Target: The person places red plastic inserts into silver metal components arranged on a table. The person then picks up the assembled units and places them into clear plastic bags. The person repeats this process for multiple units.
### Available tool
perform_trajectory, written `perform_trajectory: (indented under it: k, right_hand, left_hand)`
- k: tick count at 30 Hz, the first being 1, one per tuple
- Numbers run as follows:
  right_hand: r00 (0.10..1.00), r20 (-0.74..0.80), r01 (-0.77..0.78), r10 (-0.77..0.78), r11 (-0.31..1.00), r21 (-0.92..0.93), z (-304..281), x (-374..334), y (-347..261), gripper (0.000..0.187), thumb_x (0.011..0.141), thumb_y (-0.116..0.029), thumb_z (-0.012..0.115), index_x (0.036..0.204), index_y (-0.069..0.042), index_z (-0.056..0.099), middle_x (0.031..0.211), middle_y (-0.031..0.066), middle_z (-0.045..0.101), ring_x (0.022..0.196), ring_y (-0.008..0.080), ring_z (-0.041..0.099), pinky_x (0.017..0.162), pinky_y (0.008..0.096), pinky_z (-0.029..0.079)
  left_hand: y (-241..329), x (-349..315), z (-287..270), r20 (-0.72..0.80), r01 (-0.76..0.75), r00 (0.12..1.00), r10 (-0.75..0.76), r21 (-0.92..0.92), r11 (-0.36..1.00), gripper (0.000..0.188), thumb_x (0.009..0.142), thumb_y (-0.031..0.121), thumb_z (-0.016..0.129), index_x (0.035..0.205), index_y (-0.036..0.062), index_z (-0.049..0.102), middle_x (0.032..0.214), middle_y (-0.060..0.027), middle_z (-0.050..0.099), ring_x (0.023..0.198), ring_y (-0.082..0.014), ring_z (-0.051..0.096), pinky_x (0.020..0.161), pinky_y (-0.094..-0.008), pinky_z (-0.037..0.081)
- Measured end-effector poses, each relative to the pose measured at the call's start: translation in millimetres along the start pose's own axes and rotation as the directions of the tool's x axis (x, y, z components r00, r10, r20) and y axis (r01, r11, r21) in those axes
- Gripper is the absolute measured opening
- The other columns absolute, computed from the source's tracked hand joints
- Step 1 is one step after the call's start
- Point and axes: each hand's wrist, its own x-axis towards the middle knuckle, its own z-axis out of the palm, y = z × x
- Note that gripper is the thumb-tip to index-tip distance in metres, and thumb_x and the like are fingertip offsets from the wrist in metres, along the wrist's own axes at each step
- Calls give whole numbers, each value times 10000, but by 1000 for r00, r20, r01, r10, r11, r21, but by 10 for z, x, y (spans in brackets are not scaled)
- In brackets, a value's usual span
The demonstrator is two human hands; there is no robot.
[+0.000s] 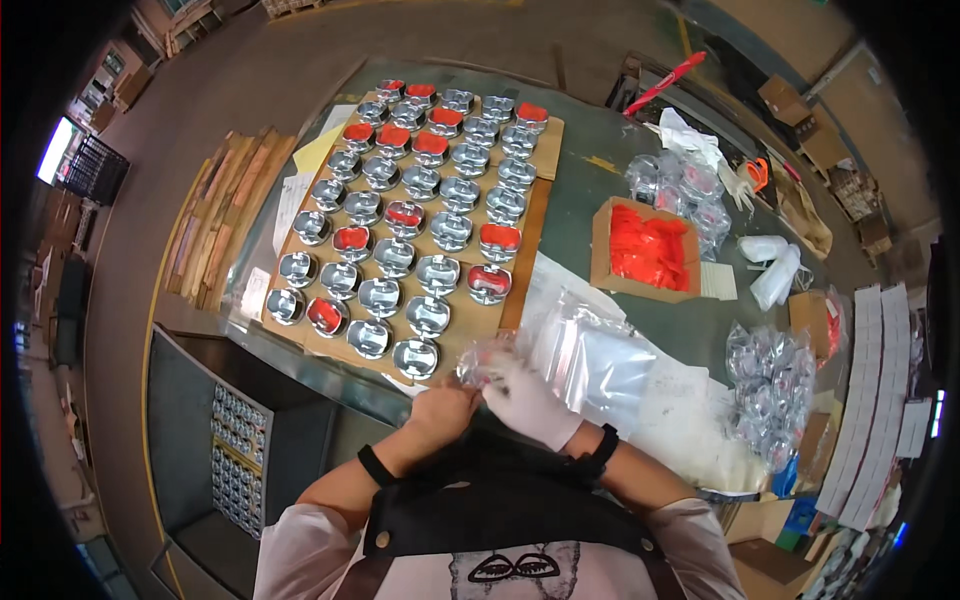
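Clear plastic bag (487, 362), at the table's (580, 190) near edge, looks thin, slippery and crinkly, best pinched at its mouth; both the bare left hand (440, 410) and gloved right hand (525, 400) pinch it shut-fingered; behind lie cardboard sheets (545, 140) of metal pistons (415, 357), then an open carton (645, 250) of orange pieces toward the right edge.

This is a factory packing floor. A long metal workbench (575, 190) carries rows of shiny metal pistons (400, 225) on cardboard, a box of red parts (647, 250), and plastic bags (600, 360); the floor is bare concrete (160, 170).
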Motion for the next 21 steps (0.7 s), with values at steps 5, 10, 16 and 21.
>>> perform_trajectory:
  k: [5, 10, 16, 21]
  right_hand:
    - [895, 431, 433, -112, 445, -784, -179, 213, 1, 166, 865, -192, 519, 962, -170, 652, 1066, -22, 622, 864, 189, 613, 762, 360, 461]
    - [882, 457, 449, -115, 497, -743, -22, 588, 183, 106, 808, -194, 576, 826, -99, 621, 797, 79, 650, 702, 213, 661, 594, 361, 490]
    - [912, 370, 294, -176, 910, -292, -923, 735, 21, 184, 840, -135, 540, 934, -4, 629, 899, 185, 617, 850, 323, 644, 747, 436, 511]
    - [899, -399, -63, -180, 848, -526, -2209, 1940, 167, 293, 887, -237, 580, 1085, -22, 590, 1065, 209, 593, 1000, 395, 580, 857, 471, 483]
  left_hand:
    - [79, -92, -232, -129, -1, 991, -24, -187, 982, 326, 919, 392, 556, 1091, 122, 618, 905, -185, 649, 761, -378, 654, 651, -471, 530]
    - [65, 27, -142, -32, 123, 991, -130, -158, 980, 368, 876, 362, 635, 1140, 110, 594, 885, -188, 661, 697, -360, 660, 620, -444, 528]
    - [193, 123, -1014, -343, -207, 928, -143, -797, 568, 378, 944, 208, 583, 1263, 20, 509, 798, -67, 621, 729, -88, 610, 603, -250, 473]
    - [422, 984, -1271, -358, -386, 907, 222, -494, 779, 253, 902, 128, 589, 1116, -4, 616, 894, -136, 656, 821, -242, 662, 717, -329, 526]
